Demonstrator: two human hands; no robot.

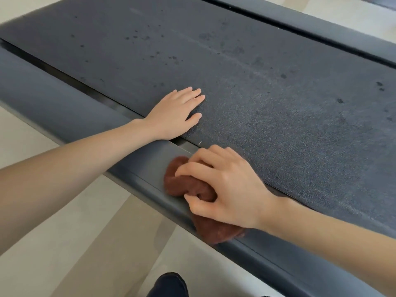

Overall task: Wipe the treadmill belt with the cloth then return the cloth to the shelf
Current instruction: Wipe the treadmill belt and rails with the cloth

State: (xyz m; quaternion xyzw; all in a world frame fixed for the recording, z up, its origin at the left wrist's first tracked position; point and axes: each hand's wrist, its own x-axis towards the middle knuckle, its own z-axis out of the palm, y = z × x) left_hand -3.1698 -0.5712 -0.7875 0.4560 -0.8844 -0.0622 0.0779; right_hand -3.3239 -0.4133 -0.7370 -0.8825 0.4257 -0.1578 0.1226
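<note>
Right hand [227,185] grasps bunched brown terry cloth [184,185] on near side rail; left hand [175,113] flat, released, bracing dark textured treadmill belt [278,103]. Advice: shift cloth onto belt, press evenly toward far-edge spots.

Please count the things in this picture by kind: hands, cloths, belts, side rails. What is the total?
2 bare hands: left hand, right hand
1 crumpled brown fleece cloth
1 dark grey textured treadmill belt
2 smooth dark grey side rails: near rail, far rail
Total: 6

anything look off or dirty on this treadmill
Yes: dark spots are scattered across the belt, with a pale streak along its middle. The brown cloth, gripped by the right hand, sits on the side rail, not on the belt.
</note>
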